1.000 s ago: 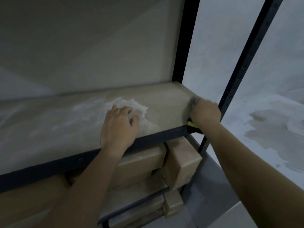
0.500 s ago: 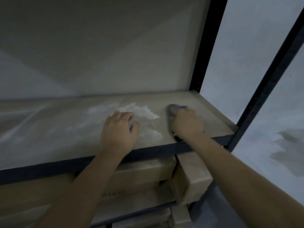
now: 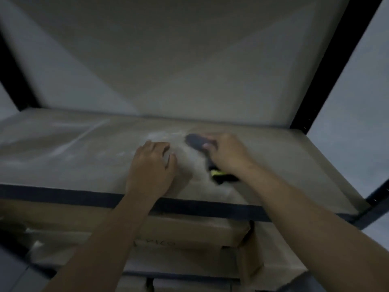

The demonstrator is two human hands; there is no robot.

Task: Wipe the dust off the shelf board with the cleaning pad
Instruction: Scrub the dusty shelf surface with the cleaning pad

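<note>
The tan shelf board (image 3: 284, 165) runs across the middle of the view, with a dark front rail. A pale patch of dust (image 3: 160, 137) lies on it just beyond my hands, and faint streaks reach to the left. My right hand (image 3: 229, 154) presses a dark cleaning pad (image 3: 195, 141) with a yellow-green end onto the board at the dust patch. My left hand (image 3: 151, 167) rests flat on the board near the front rail, fingers apart, holding nothing. The frame is blurred.
Black uprights (image 3: 328, 66) of the rack stand at the right and at the far left. A pale back panel rises behind the board. Cardboard boxes (image 3: 189, 232) fill the level below. The grey wall and floor lie to the right.
My right hand has carried the pad leftward from the board's right front corner to the dust patch beside my left hand. The left hand has stayed put. The view has shifted right and upward.
</note>
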